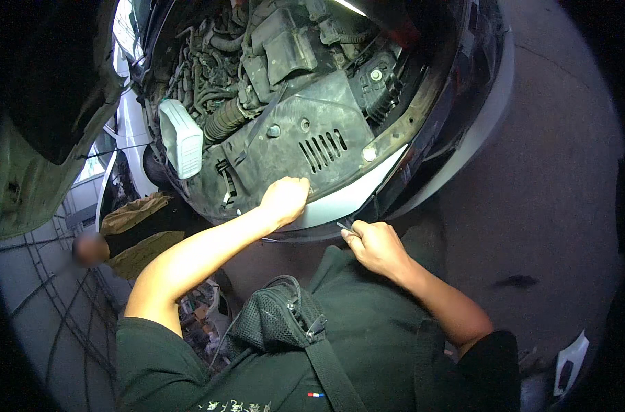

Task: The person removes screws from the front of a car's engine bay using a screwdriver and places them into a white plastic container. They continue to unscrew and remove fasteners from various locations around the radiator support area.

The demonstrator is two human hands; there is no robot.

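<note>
My left hand (pixel 286 199) is closed at the front edge of the black plastic cover (pixel 271 151) in the engine bay; what is in its fingers, if anything, is hidden. My right hand (pixel 373 246) is closed on a small slim metal tool (pixel 345 226), just in front of the dark bumper edge, to the right of the left hand. A pale body panel (pixel 347 196) runs below the cover. A translucent fluid reservoir (pixel 180 141) is at the bay's left, beside a ribbed air hose (pixel 223 122).
The raised hood (pixel 38 185) hangs at the left. Below it are tan sheets (pixel 141 254) and what looks like another person's blurred head (pixel 91 249). A black mesh bag (pixel 268 316) is strapped to my body. A white panel (pixel 570 364) lies at the lower right on the floor (pixel 546 206).
</note>
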